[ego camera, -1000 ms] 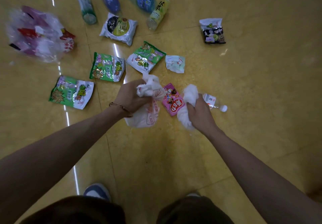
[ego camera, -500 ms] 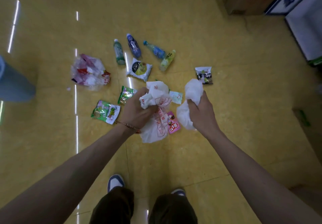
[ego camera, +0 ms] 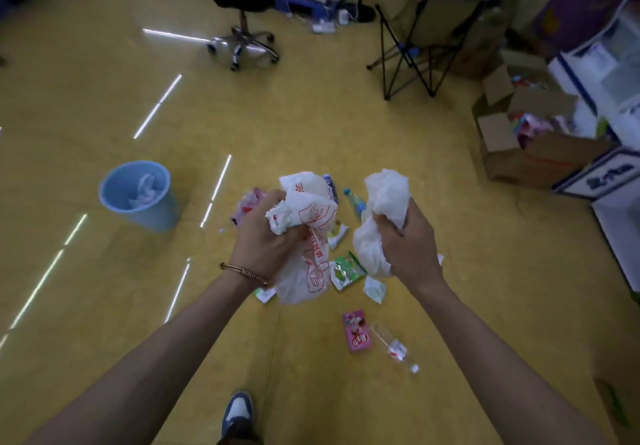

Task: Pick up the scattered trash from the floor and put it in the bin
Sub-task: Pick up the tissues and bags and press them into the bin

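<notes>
Yellow floor (ego camera: 346, 140), bin (ego camera: 138, 199) to the left; left hand (ego camera: 266, 240) clenched on printed bag (ego camera: 308, 257), right hand (ego camera: 408, 247) on white wad (ego camera: 384, 195); carry both over the rim before letting go.

Glossy yellow floor (ego camera: 311, 126) with streaks of reflected ceiling light. Black office chair (ego camera: 239, 1) at far centre; right of the chair, a black folding stand (ego camera: 408, 53), then open cardboard boxes (ego camera: 519, 140) and white-and-blue cabinets (ego camera: 609, 74).
</notes>
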